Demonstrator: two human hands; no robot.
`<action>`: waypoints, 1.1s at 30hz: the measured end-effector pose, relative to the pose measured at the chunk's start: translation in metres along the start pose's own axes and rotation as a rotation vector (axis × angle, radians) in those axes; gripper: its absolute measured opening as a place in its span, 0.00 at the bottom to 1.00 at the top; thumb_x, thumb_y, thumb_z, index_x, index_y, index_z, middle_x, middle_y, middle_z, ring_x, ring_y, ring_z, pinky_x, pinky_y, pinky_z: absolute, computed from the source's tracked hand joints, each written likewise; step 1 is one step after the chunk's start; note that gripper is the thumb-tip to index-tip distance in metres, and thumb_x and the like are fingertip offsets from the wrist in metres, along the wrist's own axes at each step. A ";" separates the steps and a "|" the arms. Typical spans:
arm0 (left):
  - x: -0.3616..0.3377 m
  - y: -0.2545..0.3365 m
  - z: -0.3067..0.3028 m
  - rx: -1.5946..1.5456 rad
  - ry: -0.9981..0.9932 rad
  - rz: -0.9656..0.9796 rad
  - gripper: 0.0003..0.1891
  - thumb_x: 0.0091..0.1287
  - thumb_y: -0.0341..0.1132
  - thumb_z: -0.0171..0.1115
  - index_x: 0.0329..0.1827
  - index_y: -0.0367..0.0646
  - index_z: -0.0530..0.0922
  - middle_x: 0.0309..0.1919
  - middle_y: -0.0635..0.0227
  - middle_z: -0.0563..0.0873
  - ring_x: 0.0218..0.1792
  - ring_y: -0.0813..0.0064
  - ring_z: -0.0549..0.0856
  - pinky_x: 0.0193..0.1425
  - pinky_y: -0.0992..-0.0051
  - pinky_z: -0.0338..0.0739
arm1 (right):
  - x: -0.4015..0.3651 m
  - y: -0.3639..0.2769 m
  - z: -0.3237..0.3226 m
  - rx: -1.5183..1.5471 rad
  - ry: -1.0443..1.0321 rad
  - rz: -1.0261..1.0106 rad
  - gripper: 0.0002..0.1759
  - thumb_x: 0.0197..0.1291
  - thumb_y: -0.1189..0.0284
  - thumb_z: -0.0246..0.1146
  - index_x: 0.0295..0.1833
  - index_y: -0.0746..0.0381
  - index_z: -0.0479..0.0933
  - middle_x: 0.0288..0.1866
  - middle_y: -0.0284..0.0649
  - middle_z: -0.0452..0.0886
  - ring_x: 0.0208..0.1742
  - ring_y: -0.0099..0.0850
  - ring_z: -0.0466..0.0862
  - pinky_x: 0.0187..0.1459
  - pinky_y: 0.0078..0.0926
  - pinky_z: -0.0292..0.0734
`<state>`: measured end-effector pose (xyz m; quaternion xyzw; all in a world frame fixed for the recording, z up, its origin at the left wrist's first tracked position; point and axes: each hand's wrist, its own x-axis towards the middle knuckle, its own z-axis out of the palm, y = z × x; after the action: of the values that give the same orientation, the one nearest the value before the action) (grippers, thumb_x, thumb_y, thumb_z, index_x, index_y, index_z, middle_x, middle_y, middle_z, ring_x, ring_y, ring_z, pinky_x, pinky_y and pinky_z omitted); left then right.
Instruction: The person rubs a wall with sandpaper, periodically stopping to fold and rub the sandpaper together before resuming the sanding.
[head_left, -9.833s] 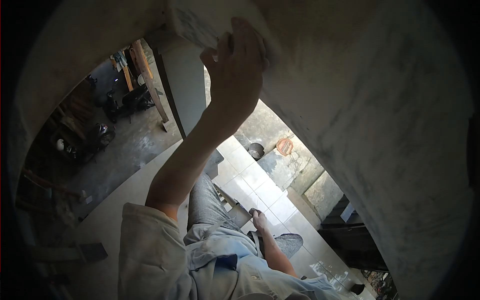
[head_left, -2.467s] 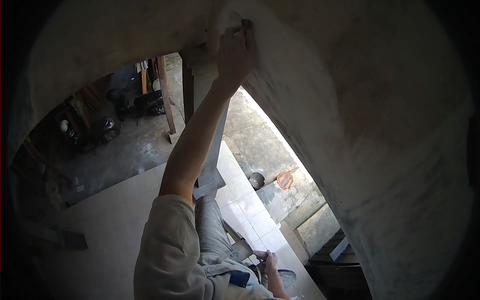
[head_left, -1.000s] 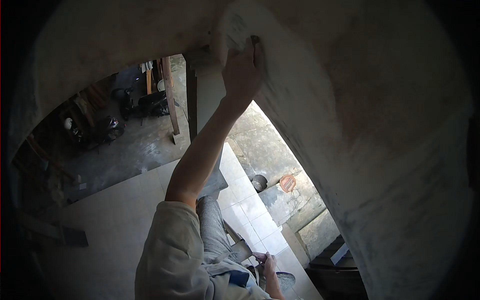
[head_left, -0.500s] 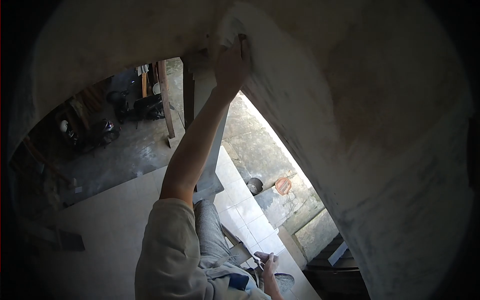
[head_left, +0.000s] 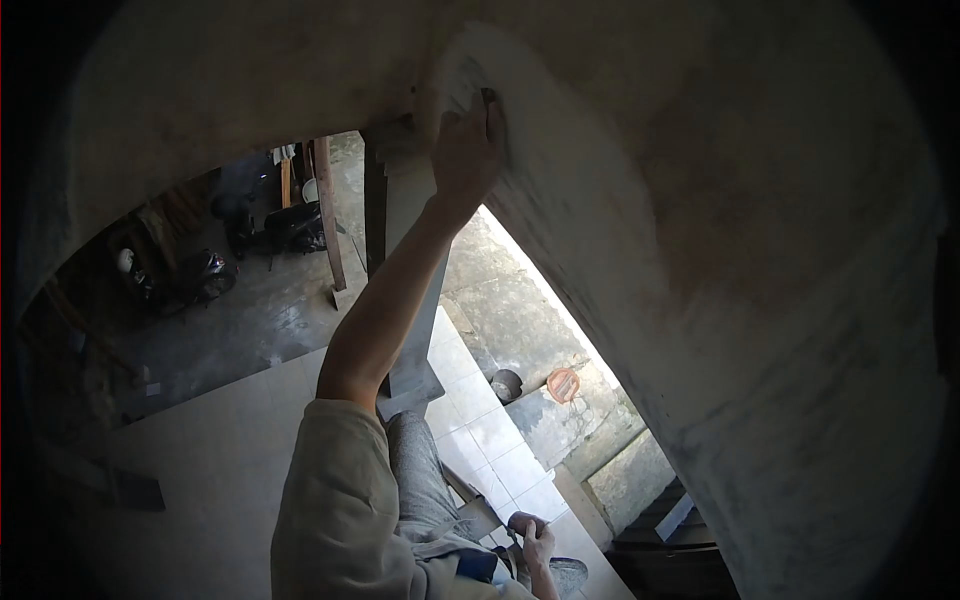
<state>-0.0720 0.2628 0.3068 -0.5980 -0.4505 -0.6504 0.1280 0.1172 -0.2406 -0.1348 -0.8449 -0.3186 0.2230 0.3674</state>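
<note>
My left hand point(head_left: 468, 155) is raised to the plastered wall point(head_left: 590, 190). Its fingers are closed on a small dark piece point(head_left: 489, 97), mostly hidden, pressed against a pale, smeared patch just above the wall's lower edge. Low in the view, near my leg point(head_left: 415, 460), my right hand point(head_left: 539, 546) is closed around a dark brown piece point(head_left: 522, 521) that looks like folded sandpaper. That hand is well apart from the wall.
A grey post point(head_left: 412, 365) stands below my left forearm. White floor tiles point(head_left: 495, 435) lie beneath me, beside rough concrete with a dark bucket point(head_left: 506, 385) and an orange round lid point(head_left: 563, 385). Parked motorbikes point(head_left: 295, 230) and a wooden post point(head_left: 328, 215) are at the left.
The view has tilted slightly, so the surroundings sit lower. My left hand stays against the pale patch. The brown piece in my right hand has turned a little.
</note>
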 end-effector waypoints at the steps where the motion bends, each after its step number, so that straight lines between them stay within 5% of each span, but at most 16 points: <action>1: -0.013 0.005 -0.010 -0.049 0.004 0.038 0.20 0.74 0.44 0.46 0.54 0.39 0.79 0.26 0.52 0.84 0.35 0.54 0.83 0.38 0.59 0.79 | -0.005 -0.011 -0.001 0.159 -0.035 0.058 0.13 0.64 0.71 0.59 0.47 0.69 0.81 0.39 0.47 0.87 0.41 0.30 0.86 0.45 0.26 0.80; 3: -0.014 0.005 -0.017 -0.088 -0.048 0.021 0.20 0.73 0.43 0.47 0.55 0.38 0.79 0.27 0.52 0.84 0.35 0.54 0.83 0.38 0.59 0.79 | -0.007 0.009 0.005 0.487 -0.208 0.042 0.13 0.61 0.71 0.62 0.47 0.68 0.82 0.41 0.45 0.87 0.42 0.28 0.86 0.46 0.24 0.80; 6: 0.006 -0.007 -0.008 -0.046 -0.162 -0.097 0.20 0.73 0.44 0.48 0.55 0.38 0.79 0.28 0.54 0.85 0.34 0.56 0.83 0.37 0.60 0.80 | -0.017 -0.062 -0.024 0.130 -0.301 -0.042 0.12 0.61 0.72 0.63 0.47 0.67 0.83 0.42 0.41 0.88 0.39 0.25 0.87 0.43 0.22 0.81; 9: -0.017 0.021 -0.023 -0.046 -0.119 -0.022 0.20 0.73 0.44 0.49 0.55 0.37 0.78 0.29 0.55 0.86 0.33 0.57 0.83 0.37 0.60 0.80 | -0.008 -0.028 -0.008 0.232 -0.300 0.018 0.12 0.61 0.72 0.64 0.48 0.67 0.83 0.41 0.41 0.88 0.38 0.25 0.87 0.42 0.22 0.81; 14: -0.039 0.042 -0.035 0.009 -0.026 0.082 0.19 0.72 0.40 0.51 0.56 0.35 0.76 0.28 0.59 0.86 0.33 0.62 0.83 0.32 0.66 0.81 | 0.004 -0.014 0.008 -0.014 -0.075 -0.036 0.16 0.67 0.67 0.55 0.50 0.66 0.81 0.42 0.52 0.85 0.46 0.43 0.86 0.49 0.36 0.77; 17: -0.035 0.053 -0.041 0.018 -0.087 -0.025 0.19 0.72 0.39 0.53 0.59 0.34 0.75 0.28 0.62 0.87 0.33 0.66 0.82 0.29 0.70 0.81 | -0.002 0.023 0.018 0.032 0.003 -0.034 0.15 0.66 0.68 0.55 0.49 0.67 0.80 0.43 0.53 0.84 0.46 0.45 0.85 0.49 0.37 0.77; 20: -0.076 0.083 -0.068 -0.125 -0.058 -0.006 0.20 0.73 0.41 0.51 0.62 0.39 0.76 0.21 0.60 0.82 0.33 0.67 0.82 0.38 0.69 0.79 | -0.003 0.042 0.019 -0.086 -0.129 0.067 0.20 0.67 0.66 0.53 0.57 0.67 0.76 0.52 0.56 0.82 0.57 0.46 0.81 0.58 0.39 0.74; 26: -0.030 0.055 -0.042 0.046 -0.083 0.046 0.20 0.72 0.39 0.52 0.61 0.34 0.75 0.25 0.64 0.85 0.34 0.70 0.82 0.28 0.73 0.80 | 0.003 0.032 0.016 -0.036 -0.250 0.088 0.16 0.66 0.68 0.54 0.52 0.67 0.78 0.46 0.53 0.83 0.50 0.46 0.83 0.53 0.38 0.76; 33: -0.059 0.068 -0.050 -0.051 -0.060 0.131 0.22 0.74 0.41 0.48 0.60 0.32 0.74 0.24 0.61 0.85 0.33 0.65 0.83 0.30 0.66 0.81 | 0.023 0.060 0.039 0.095 -0.250 0.199 0.14 0.67 0.69 0.53 0.46 0.66 0.80 0.43 0.49 0.85 0.47 0.39 0.85 0.50 0.36 0.77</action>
<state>-0.0422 0.1653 0.2893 -0.6485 -0.3973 -0.6337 0.1414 0.1319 -0.2370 -0.2084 -0.8196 -0.2656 0.3764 0.3408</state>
